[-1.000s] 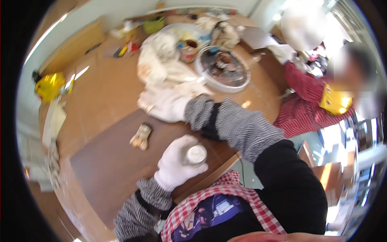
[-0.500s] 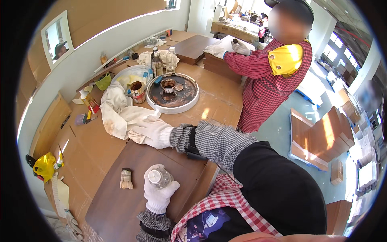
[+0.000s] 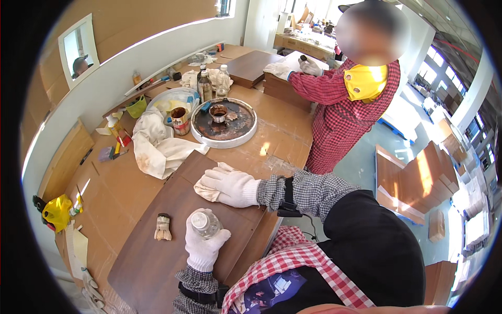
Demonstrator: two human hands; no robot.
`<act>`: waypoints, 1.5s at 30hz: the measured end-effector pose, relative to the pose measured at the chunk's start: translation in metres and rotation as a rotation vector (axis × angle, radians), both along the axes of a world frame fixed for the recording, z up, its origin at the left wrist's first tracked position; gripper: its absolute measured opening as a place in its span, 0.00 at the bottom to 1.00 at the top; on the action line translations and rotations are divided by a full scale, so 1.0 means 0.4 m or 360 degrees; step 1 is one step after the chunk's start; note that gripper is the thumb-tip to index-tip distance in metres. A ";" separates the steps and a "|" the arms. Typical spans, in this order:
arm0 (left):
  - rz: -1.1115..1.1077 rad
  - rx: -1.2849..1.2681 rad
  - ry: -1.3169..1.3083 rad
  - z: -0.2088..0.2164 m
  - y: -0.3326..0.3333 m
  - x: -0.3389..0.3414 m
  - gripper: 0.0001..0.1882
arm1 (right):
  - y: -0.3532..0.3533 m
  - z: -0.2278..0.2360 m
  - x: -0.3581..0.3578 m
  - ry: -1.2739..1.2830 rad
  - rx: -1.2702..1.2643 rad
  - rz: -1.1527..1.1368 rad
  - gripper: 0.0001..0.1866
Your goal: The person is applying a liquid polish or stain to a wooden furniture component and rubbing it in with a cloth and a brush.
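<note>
My left hand point(image 3: 201, 250), in a white knitted glove, is closed round a clear bottle point(image 3: 208, 228) with a white cap, held upright over a dark brown wooden panel point(image 3: 151, 272). Beyond it, my gloved right hand point(image 3: 235, 187) presses a stained, cream-coloured rag point(image 3: 206, 189) flat on the panel's far part. A stubby brush-like bundle point(image 3: 162, 226), dark at one end and pale at the other, lies on the panel left of the bottle.
A round white-rimmed tray point(image 3: 246, 137) bears a small stained can point(image 3: 218, 113). Beside it stand another can point(image 3: 180, 121), bottles point(image 3: 205, 86) and a crumpled white cloth point(image 3: 157, 152). A co-worker point(image 3: 350, 110) stands at the table's far right. A yellow bag point(image 3: 57, 212) lies left.
My right hand has slid with the rag to the right and nearer, away from the crumpled cloth. My left hand holds the bottle in nearly the same place.
</note>
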State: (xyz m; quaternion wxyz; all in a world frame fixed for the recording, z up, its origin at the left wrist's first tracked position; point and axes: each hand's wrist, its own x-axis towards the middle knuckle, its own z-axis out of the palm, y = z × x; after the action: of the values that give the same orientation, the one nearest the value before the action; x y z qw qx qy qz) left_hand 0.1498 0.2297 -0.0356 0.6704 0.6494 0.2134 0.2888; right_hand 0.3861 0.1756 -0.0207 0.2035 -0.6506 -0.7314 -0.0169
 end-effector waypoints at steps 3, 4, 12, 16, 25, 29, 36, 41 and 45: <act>-0.0006 -0.0029 -0.0011 -0.002 0.001 -0.001 0.42 | -0.048 0.022 -0.016 -0.0002 -0.0008 0.0071 0.23; -0.0007 -0.0056 -0.0027 -0.005 0.001 -0.002 0.42 | -0.067 0.026 -0.022 -0.0001 -0.0024 0.0091 0.23; 0.0008 0.0035 0.0025 -0.002 0.007 -0.001 0.41 | -0.171 0.051 -0.053 -0.0002 -0.0088 0.0098 0.25; -0.0005 0.0022 0.0029 0.011 0.002 0.003 0.42 | -0.203 0.031 -0.061 -0.0042 -0.0010 0.0038 0.21; 0.0040 -0.0025 -0.0013 -0.017 0.004 -0.009 0.42 | -0.254 0.050 -0.085 -0.0028 0.0052 0.0190 0.21; 0.0030 0.0207 0.0134 0.018 0.008 -0.006 0.43 | -0.265 0.066 -0.084 0.0075 -0.0082 0.0174 0.20; 0.0007 0.0190 0.0198 0.007 0.009 -0.016 0.45 | -0.176 0.087 -0.049 0.0023 -0.0466 0.0250 0.21; -0.0041 -0.0026 0.0045 0.002 0.006 -0.014 0.44 | -0.009 0.062 0.028 -0.0192 -0.0581 0.0224 0.25; -0.0037 0.0092 0.0177 0.025 0.005 -0.022 0.44 | 0.161 0.005 0.117 -0.0508 -0.0277 0.0363 0.29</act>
State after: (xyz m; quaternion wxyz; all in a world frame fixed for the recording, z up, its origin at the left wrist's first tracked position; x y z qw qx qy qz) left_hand 0.1411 0.2315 -0.0256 0.6418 0.6859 0.2343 0.2504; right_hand 0.4330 0.2398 -0.0186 0.0287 -0.5679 -0.8219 -0.0333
